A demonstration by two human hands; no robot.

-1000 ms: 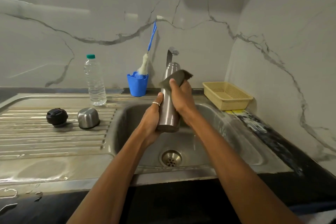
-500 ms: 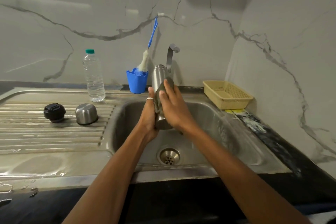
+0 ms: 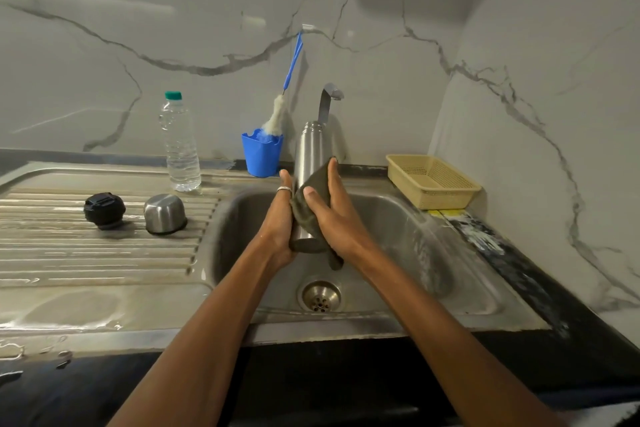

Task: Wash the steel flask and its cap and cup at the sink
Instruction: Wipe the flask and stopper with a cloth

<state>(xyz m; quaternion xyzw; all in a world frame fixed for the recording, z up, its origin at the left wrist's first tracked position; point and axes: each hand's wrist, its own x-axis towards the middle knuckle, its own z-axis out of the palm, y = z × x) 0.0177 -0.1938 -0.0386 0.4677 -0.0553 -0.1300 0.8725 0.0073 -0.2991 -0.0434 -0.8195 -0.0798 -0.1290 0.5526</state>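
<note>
Two pieces, cap (image 3: 104,210) and cup (image 3: 165,213) at nine o'clock, likely come next; left hand (image 3: 277,229) grips the flask (image 3: 310,149), right hand (image 3: 334,218) wraps a cloth (image 3: 317,177) round it, scrubbing.

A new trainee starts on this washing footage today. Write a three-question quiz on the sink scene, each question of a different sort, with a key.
1. True or false: the black cap and the steel cup lie inside the sink basin.
2. What does the right hand hold against the steel flask? A) a dark cloth B) a blue-handled brush C) a plastic bottle
3. Fill in: the left hand grips the flask near its ____.

Key:
1. False: both rest on the draining board.
2. A
3. base
</note>
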